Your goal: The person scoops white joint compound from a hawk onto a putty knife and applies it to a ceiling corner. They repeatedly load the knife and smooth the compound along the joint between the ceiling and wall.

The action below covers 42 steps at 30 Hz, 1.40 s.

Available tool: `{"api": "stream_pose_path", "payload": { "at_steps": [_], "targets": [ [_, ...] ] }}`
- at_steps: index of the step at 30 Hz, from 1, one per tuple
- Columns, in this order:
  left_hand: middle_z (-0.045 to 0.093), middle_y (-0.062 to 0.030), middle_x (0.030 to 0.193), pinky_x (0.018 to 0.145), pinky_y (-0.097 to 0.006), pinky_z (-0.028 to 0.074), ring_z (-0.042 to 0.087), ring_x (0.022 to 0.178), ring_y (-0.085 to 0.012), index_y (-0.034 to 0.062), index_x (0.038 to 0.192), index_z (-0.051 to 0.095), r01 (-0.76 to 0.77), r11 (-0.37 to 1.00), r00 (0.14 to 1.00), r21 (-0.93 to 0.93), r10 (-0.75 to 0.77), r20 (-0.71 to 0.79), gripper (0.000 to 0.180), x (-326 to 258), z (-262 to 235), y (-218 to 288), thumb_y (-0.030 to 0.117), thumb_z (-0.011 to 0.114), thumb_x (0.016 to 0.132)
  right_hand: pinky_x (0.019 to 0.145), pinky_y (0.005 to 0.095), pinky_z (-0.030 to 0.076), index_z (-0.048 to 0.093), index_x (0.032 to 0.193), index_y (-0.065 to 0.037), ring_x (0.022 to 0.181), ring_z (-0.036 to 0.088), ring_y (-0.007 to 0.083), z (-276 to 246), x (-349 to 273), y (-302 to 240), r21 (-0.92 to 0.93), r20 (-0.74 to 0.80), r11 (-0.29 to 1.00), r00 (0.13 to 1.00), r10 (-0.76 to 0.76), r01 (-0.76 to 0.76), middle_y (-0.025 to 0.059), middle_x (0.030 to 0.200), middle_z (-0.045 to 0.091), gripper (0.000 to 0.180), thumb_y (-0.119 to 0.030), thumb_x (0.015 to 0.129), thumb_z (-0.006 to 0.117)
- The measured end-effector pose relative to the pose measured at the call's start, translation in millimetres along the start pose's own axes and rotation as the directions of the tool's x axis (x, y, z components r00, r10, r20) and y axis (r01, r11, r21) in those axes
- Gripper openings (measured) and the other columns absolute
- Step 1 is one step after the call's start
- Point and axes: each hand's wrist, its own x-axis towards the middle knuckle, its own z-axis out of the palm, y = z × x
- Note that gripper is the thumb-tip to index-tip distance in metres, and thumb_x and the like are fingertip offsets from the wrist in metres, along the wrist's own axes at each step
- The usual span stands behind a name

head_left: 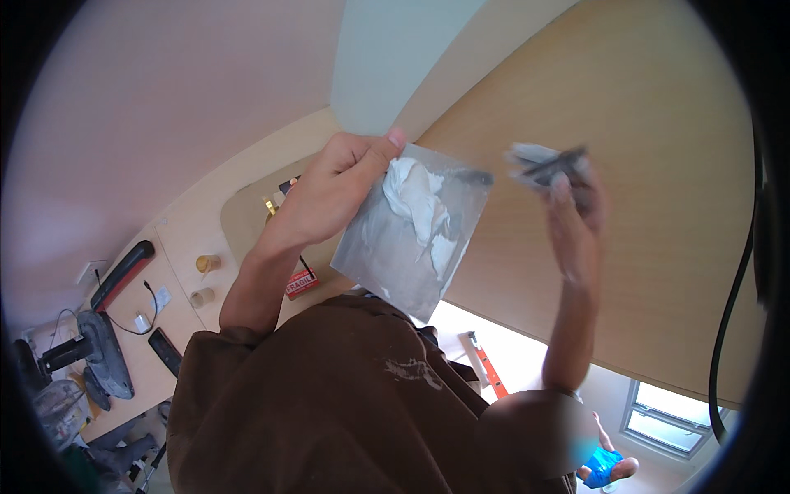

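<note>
My left hand grips the upper corner of a square grey metal plate, thumb on its face. A lump of white filler lies smeared across the plate. To the right, my right hand is raised and holds a putty knife with grey-white filler on its blade; it is motion-blurred. The knife is apart from the plate, in front of a large light wooden panel. My brown shirt, stained with filler, fills the lower middle.
Far below on the left is a pale desk with small jars, a red-and-white packet, cables and an office chair. A black cable hangs at the right. Another person's hand holds something blue near a window.
</note>
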Motion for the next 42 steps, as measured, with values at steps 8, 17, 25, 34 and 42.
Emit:
{"api": "stream_pose_path", "payload": {
  "at_steps": [8, 17, 25, 34, 42],
  "targets": [
    [0.046, 0.0044, 0.061, 0.053, -0.025, 0.034, 0.039, 0.058, -0.0047, 0.0016, 0.069, 0.057, 0.142, 0.978, 0.988, 0.155, -0.15, 0.039, 0.05, -9, 5, 5, 0.041, 0.045, 0.097, 0.065, 0.033, 0.057, 0.042, 0.126, -0.004, 0.089, 0.064, 0.0207, 37, -20, 62, 0.742, 0.217, 0.593, 0.949, 0.229, -0.313, 0.0096, 0.099, 0.06, 0.033, -0.018, 0.097, 0.047],
    [0.059, -0.0099, 0.101, 0.079, -0.027, 0.045, 0.056, 0.09, -0.0147, -0.0021, 0.109, 0.057, 0.24, 0.946, 0.97, -0.218, -0.245, 0.007, 0.052, -13, 3, -17, 0.047, 0.046, 0.094, 0.064, 0.0364, 0.059, 0.052, 0.106, -0.004, 0.078, 0.065, 0.0155, 46, -44, 82, 0.795, -0.023, 0.579, 0.945, 0.327, -0.181, 0.0061, 0.089, 0.064, 0.019, -0.02, 0.096, 0.051],
    [0.062, -0.0058, 0.094, 0.077, -0.027, 0.048, 0.06, 0.085, -0.0098, -0.0002, 0.105, 0.058, 0.066, 0.902, 0.974, -0.427, -0.152, -0.169, 0.041, -31, 30, -39, 0.038, 0.044, 0.098, 0.068, 0.0334, 0.058, 0.053, 0.104, -0.007, 0.083, 0.064, 0.012, 55, -51, 86, 0.702, -0.188, 0.704, 0.925, 0.33, -0.109, 0.0016, 0.091, 0.062, 0.014, -0.018, 0.096, 0.051],
    [0.061, -0.0053, 0.083, 0.064, -0.023, 0.047, 0.056, 0.07, -0.0081, -0.0015, 0.099, 0.061, -0.075, 0.954, 0.951, -0.291, -0.019, -0.308, 0.044, -23, 29, -44, 0.038, 0.041, 0.099, 0.067, 0.0343, 0.058, 0.054, 0.106, -0.002, 0.077, 0.061, 0.0109, 54, -52, 81, 0.64, -0.234, 0.765, 0.928, 0.291, -0.079, 0.0051, 0.092, 0.063, 0.016, -0.014, 0.095, 0.052],
    [0.065, -0.0098, 0.085, 0.059, -0.023, 0.047, 0.061, 0.073, -0.0128, -0.0014, 0.114, 0.054, -0.392, 0.906, 0.747, 0.157, 0.413, -0.521, 0.042, -19, 27, -35, 0.036, 0.044, 0.098, 0.062, 0.0262, 0.054, 0.056, 0.105, -0.006, 0.081, 0.063, 0.0099, 53, -54, 79, 0.661, -0.33, 0.749, 0.879, 0.345, -0.046, 0.0017, 0.093, 0.063, 0.015, -0.016, 0.094, 0.056]
  ]
}}
